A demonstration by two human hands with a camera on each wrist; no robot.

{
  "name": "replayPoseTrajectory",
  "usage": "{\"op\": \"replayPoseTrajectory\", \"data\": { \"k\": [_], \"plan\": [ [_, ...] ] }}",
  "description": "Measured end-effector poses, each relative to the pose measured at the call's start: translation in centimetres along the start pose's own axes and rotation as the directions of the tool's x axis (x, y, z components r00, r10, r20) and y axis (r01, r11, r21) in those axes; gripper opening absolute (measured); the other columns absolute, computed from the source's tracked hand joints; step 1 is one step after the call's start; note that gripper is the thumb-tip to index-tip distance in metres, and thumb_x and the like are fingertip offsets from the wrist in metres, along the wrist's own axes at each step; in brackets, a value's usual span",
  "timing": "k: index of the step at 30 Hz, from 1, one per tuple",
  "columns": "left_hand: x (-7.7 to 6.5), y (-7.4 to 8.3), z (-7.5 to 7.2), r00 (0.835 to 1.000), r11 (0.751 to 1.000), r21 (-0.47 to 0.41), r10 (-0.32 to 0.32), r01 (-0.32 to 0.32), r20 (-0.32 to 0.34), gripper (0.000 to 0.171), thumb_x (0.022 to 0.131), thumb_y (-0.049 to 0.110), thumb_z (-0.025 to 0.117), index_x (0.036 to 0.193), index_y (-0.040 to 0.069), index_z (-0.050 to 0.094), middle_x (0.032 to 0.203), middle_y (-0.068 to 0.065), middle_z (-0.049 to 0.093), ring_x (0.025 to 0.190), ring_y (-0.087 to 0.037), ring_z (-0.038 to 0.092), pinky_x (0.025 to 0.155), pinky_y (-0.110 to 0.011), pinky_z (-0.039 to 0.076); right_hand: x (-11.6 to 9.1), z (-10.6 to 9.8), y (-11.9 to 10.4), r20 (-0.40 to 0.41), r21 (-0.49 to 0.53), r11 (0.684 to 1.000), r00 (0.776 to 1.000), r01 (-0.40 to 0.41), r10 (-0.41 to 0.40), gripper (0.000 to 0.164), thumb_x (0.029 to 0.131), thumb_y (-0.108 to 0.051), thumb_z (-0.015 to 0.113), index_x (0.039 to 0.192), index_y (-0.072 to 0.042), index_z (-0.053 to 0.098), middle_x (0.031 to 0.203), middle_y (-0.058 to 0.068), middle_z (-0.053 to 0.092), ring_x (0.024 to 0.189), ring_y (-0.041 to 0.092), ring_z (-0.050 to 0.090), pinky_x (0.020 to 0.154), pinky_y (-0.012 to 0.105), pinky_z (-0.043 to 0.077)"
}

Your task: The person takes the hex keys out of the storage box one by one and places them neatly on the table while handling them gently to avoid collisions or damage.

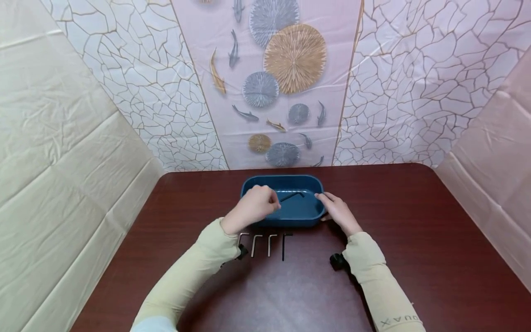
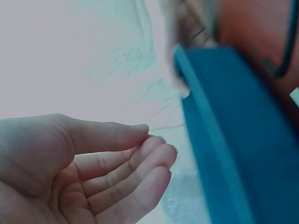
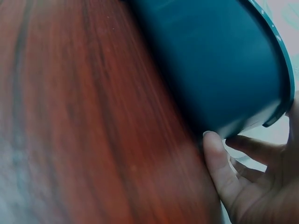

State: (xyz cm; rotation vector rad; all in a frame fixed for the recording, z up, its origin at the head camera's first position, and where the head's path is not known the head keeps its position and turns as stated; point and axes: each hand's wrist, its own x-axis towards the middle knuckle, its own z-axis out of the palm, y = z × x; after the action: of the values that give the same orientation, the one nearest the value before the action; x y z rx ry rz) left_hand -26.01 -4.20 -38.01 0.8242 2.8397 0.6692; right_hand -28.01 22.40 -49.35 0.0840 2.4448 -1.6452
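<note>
A blue tray (image 1: 296,223) stands toward the back of the table, with a black hex key (image 1: 292,196) lying inside it. Over the tray's left part hovers my left hand (image 1: 255,205); its thumb and fingertips come together, and in the left wrist view nothing is visible held between them. My right hand (image 1: 338,212) grips the right end of the tray, with fingertips at the rim and the thumb (image 3: 217,156) low against the outer wall. In front of the tray several hex keys lie in a row, among them a black one (image 1: 284,248) and a silver one (image 1: 269,245).
The dark red-brown table (image 1: 415,240) reaches to a patterned cloth wall (image 1: 286,92) at the back. Beige cloth hangs on both sides. Black wrist devices sit under both forearms, the right one (image 1: 338,262) near the tabletop.
</note>
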Motion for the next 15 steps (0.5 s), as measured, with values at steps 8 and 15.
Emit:
{"op": "replayPoseTrajectory", "data": {
  "k": [8,15],
  "plan": [
    [1.3,0.5,-3.0,0.999,0.999,-0.04,-0.028,0.026,-0.042,0.014,0.096,0.02,0.07,0.098,0.009,0.079,0.089,0.0,0.073,0.072,-0.011,0.064,0.069,-0.03,0.054,0.0,-0.1,0.1,0.001,0.006,1.0,1.0,-0.01,0.01,0.077,0.103,-0.055,0.046,0.157,-0.005,0.03,0.15,0.024,0.043,0.083,0.024,0.067,0.081,0.037,0.057],
    [2.9,0.3,-2.8,0.999,0.999,-0.052,-0.017,0.016,-0.032,0.013,0.095,0.018,0.071,0.102,0.01,0.078,0.092,0.001,0.074,0.079,-0.011,0.067,0.072,-0.03,0.054,0.0,0.0,-0.2,0.002,0.003,1.0,1.0,-0.011,0.011,0.077,0.103,-0.055,0.046,0.158,-0.004,0.029,0.151,0.025,0.041,0.081,0.024,0.067,0.079,0.036,0.057]
  ]
}}
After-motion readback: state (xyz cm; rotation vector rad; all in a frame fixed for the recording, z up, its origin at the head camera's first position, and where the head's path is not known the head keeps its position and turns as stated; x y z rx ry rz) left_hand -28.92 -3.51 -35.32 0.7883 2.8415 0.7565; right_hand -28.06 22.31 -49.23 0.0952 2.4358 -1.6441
